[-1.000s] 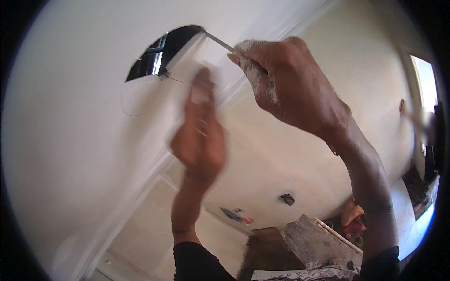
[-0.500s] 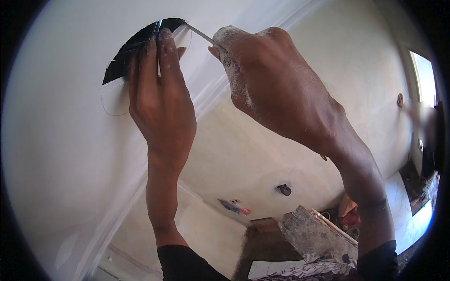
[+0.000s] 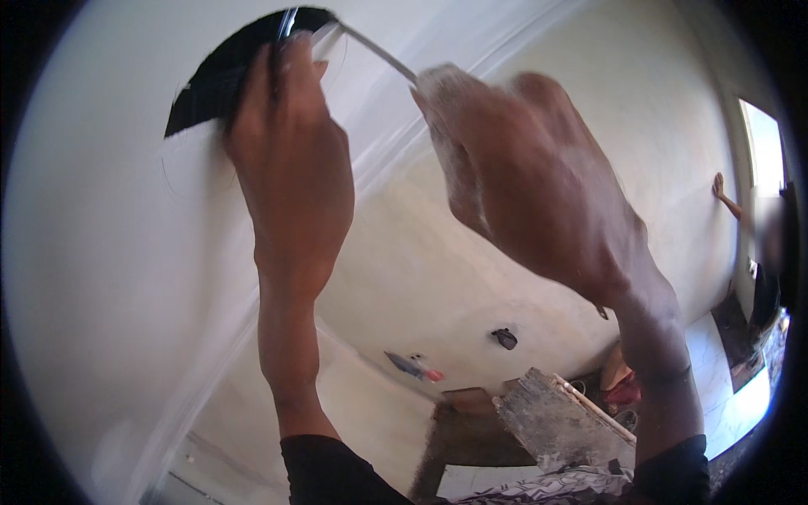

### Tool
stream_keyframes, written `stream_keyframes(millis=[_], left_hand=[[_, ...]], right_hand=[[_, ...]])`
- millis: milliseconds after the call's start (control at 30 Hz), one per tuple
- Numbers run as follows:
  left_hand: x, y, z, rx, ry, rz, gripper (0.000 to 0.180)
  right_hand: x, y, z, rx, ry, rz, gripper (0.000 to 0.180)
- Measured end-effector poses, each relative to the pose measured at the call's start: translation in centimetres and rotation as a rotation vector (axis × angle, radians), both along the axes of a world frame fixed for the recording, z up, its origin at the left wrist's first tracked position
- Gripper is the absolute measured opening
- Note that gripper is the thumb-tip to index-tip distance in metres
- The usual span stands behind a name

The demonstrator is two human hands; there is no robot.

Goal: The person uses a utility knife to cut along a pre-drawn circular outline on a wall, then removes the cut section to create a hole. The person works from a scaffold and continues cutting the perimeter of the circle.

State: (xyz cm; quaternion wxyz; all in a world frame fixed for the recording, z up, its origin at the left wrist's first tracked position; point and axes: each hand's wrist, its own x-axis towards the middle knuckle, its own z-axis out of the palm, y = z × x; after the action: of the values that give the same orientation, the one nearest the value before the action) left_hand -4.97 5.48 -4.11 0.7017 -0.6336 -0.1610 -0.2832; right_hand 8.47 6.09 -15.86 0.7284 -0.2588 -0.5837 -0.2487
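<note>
- Right hand [image 3: 530, 168]: closed in a fist round a thin grey blade [image 3: 377, 52]; white dust on the skin near the grip; slight blur.
- Blade slants up and left out of the fist; its far end meets the right corner of the hole [image 3: 210, 88].
- Hole: dark, roughly half-round, cut into the white ceiling [image 3: 101, 210], high in view. Bright strip [image 3: 289, 21] shows inside.
- Left hand [image 3: 295, 177]: raised left of the blade, fingers close together and pointing up, tips over the opening. Blurred; cannot tell whether they grip the cut edge.
- Thin curved line [image 3: 166, 179] on the ceiling, just below the hole's left end: a drawn or scored mark.
- Cornice [image 3: 387, 164] runs diagonally behind both hands, between ceiling and beige wall [image 3: 438, 252].
- On the wall, well below the hands: a black lump [image 3: 505, 338] and a grey pointed thing [image 3: 404, 365] with a reddish end; any marking on these too small to read.
- Lower right: weathered board [image 3: 564, 421], tilted; red bundle [image 3: 621, 385] near it; patterned cloth [image 3: 551, 486] at the bottom edge.
- Far right: another person's hand [image 3: 718, 185], palm to the wall.
</note>
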Motion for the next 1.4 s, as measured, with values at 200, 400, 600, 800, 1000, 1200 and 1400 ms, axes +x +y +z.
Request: stream_keyframes(millis=[200, 400, 600, 800, 1000, 1200, 1400], left_hand=[[0.9, -0.1, -0.3, -0.104, -0.059, -0.027, 0.024], [-0.1, 0.3, 0.6, 0.084, 0.04, 0.043, 0.022], [1.2, 0.7, 0.2, 0.019, 0.002, -0.019, 0.021], [-1.2, 0.8, 1.0, 0.101, 0.086, 0.069, 0.029], [0.5, 0.4, 0.9, 0.09, 0.07, 0.034, 0.019], [-0.2, -0.5, -1.4, 0.393, -0.04, 0.195, 0.016], [-0.8, -0.4, -0.7, 0.566, -0.035, 0.311, 0.009]], right_hand=[[2.1, 0.2, 2.6, 0.254, 0.004, 0.071, 0.012], [0.0, 2.0, 0.2, 0.04, 0.111, 0.072, 0.016], [1.6, 2.4, 2.5, 0.146, 0.076, 0.074, 0.019], [-0.6, 2.1, -0.4, 0.09, 0.112, 0.003, 0.014], [0.4, 1.8, 1.3, 0.197, 0.12, 0.004, 0.011], [-0.9, 2.8, 2.6, 0.365, 0.182, 0.18, 0.016], [-0.2, -0.6, -1.1, 0.009, 0.104, 0.077, 0.007]])
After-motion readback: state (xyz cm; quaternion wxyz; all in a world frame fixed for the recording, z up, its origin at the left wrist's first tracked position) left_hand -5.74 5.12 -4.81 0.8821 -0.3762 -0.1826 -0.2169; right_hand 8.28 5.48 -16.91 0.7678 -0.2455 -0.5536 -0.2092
